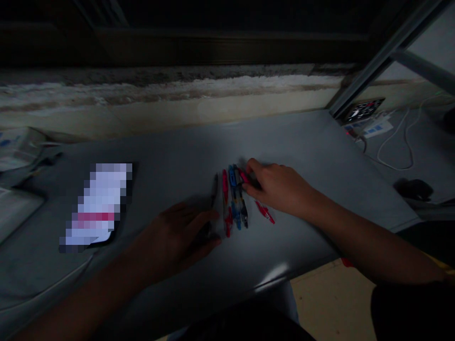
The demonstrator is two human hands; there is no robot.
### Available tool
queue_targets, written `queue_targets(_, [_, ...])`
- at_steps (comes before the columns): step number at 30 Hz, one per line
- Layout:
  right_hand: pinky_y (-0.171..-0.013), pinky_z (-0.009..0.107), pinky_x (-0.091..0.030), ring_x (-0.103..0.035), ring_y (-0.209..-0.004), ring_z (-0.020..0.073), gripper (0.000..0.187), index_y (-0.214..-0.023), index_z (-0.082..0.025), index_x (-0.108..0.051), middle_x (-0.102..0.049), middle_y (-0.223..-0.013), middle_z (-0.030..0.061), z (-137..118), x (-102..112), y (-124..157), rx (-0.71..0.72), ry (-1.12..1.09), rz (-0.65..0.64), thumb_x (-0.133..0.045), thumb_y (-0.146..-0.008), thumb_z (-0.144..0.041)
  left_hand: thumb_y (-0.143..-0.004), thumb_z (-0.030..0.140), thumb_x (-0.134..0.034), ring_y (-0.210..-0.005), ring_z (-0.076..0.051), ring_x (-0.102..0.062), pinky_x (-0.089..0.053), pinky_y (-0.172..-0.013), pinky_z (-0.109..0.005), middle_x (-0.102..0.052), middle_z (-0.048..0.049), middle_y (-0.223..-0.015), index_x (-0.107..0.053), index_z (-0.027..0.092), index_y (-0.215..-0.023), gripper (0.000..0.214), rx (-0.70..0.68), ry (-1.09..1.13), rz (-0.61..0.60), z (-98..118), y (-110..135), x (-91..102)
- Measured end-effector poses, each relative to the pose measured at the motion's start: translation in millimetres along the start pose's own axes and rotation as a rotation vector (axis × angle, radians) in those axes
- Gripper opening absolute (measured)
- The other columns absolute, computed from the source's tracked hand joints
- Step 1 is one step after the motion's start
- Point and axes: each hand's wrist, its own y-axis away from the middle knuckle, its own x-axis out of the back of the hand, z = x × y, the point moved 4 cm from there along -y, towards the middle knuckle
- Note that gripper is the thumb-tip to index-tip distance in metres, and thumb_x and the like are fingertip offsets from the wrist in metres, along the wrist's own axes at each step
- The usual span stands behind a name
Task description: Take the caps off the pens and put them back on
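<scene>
Several pens lie side by side on the grey desk. At the left of the row is a thin dark pen, with my left hand at its lower part, thumb and finger closed about it; the exact contact is dim. Beside it come a pink-red pen, a blue pen and a black pen. My right hand pinches another red pen at the right end of the row. That pen slants, and its middle is hidden under my fingers.
A lit phone with a blurred screen lies to the left, near a white cable. A white box stands at the far left. At right are a metal frame post, cables and a dark mouse.
</scene>
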Motion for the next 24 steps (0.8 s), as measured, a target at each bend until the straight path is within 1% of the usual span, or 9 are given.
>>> queue_targets(2, [-0.070, 0.037, -0.028, -0.079, -0.093, 0.0304, 0.044, -0.143, -0.012, -0.063, -0.086, -0.109, 0.0180, 1.3, -2.0, -0.6, 0.007, -0.013, 0.002, -0.054, -0.113, -0.043, -0.119, 0.038, -0.060, -0.082, -0.024, -0.079, -0.064, -0.077, -0.036, -0.081, -0.0051, -0.097, -0.068, 0.023, -0.130, 0.021, 0.001, 0.035, -0.002, -1.0, 0.3, 0.3])
queue_targets(4, [-0.071, 0.037, -0.031, -0.078, -0.094, 0.0291, 0.042, -0.143, -0.012, -0.062, -0.085, -0.109, 0.0168, 2.0, -3.3, -1.8, 0.027, -0.043, 0.015, -0.054, -0.112, -0.039, -0.117, 0.036, -0.063, -0.083, -0.023, -0.079, -0.064, -0.078, -0.035, -0.080, -0.0049, -0.098, -0.069, 0.023, -0.130, 0.019, 0.006, 0.076, 0.012, -2.0, 0.5, 0.4])
queue_targets(7, [-0.075, 0.036, -0.036, -0.077, -0.094, 0.0267, 0.041, -0.146, -0.011, -0.060, -0.084, -0.107, 0.0144, 1.6, -3.3, -3.6, 0.073, -0.095, 0.035, -0.051, -0.111, -0.031, -0.116, 0.034, -0.064, -0.083, -0.022, -0.077, -0.062, -0.074, -0.033, -0.079, -0.0058, -0.101, -0.070, 0.023, -0.126, 0.016, 0.039, 0.104, 0.059, -3.9, 0.3, 0.7])
queue_targets(10, [-0.077, 0.036, -0.037, -0.077, -0.096, 0.0271, 0.044, -0.150, -0.010, -0.058, -0.084, -0.109, 0.0150, 0.5, -2.1, -4.4, 0.078, -0.098, 0.016, -0.050, -0.111, -0.029, -0.118, 0.036, -0.062, -0.078, -0.020, -0.074, -0.059, -0.069, -0.031, -0.076, -0.0052, -0.099, -0.071, 0.022, -0.117, 0.017, 0.116, 0.113, 0.090, -6.6, -1.4, 0.6])
queue_targets(13, [-0.078, 0.036, -0.038, -0.078, -0.100, 0.0283, 0.045, -0.151, -0.011, -0.058, -0.084, -0.117, 0.0181, -1.2, -1.1, -4.2, 0.070, -0.079, -0.009, -0.051, -0.111, -0.029, -0.118, 0.043, -0.061, -0.074, -0.019, -0.070, -0.056, -0.065, -0.032, -0.071, -0.0039, -0.092, -0.067, 0.023, -0.099, 0.029, 0.245, 0.107, 0.103, -11.5, -4.0, 0.5])
queue_targets(15, [-0.078, 0.036, -0.038, -0.078, -0.101, 0.0284, 0.045, -0.151, -0.012, -0.058, -0.084, -0.122, 0.0195, -2.0, -1.0, -4.0, 0.074, -0.069, -0.013, -0.050, -0.111, -0.030, -0.116, 0.046, -0.061, -0.071, -0.019, -0.069, -0.055, -0.064, -0.032, -0.069, -0.0029, -0.088, -0.064, 0.024, -0.093, 0.033, 0.326, 0.086, 0.116, -15.0, -5.0, 0.8])
queue_targets(17, [-0.077, 0.037, -0.037, -0.078, -0.100, 0.0286, 0.045, -0.152, -0.012, -0.058, -0.084, -0.122, 0.0203, -2.1, -1.6, -3.9, 0.079, -0.058, -0.010, -0.050, -0.111, -0.029, -0.114, 0.045, -0.061, -0.070, -0.019, -0.068, -0.053, -0.062, -0.031, -0.070, -0.0024, -0.087, -0.064, 0.025, -0.096, 0.028, 0.388, 0.064, 0.118, -17.8, -4.7, 1.0])
queue_targets(20, [-0.075, 0.037, -0.036, -0.078, -0.097, 0.0289, 0.046, -0.152, -0.013, -0.058, -0.084, -0.120, 0.0202, -1.4, -2.3, -4.1, 0.084, -0.055, -0.001, -0.049, -0.111, -0.030, -0.112, 0.041, -0.060, -0.070, -0.021, -0.071, -0.052, -0.060, -0.031, -0.075, -0.0040, -0.089, -0.068, 0.024, -0.111, 0.019, 0.447, 0.038, 0.096, -20.5, -1.9, 1.3])
queue_targets(24, [-0.074, 0.037, -0.034, -0.076, -0.094, 0.0280, 0.047, -0.153, -0.013, -0.059, -0.084, -0.115, 0.0194, -0.8, -2.6, -4.6, 0.085, -0.056, -0.009, -0.049, -0.110, -0.031, -0.111, 0.039, -0.059, -0.064, -0.022, -0.071, -0.052, -0.057, -0.032, -0.078, -0.0054, -0.089, -0.068, 0.022, -0.130, 0.028, 0.447, 0.019, 0.069, -23.6, 2.4, 4.3])
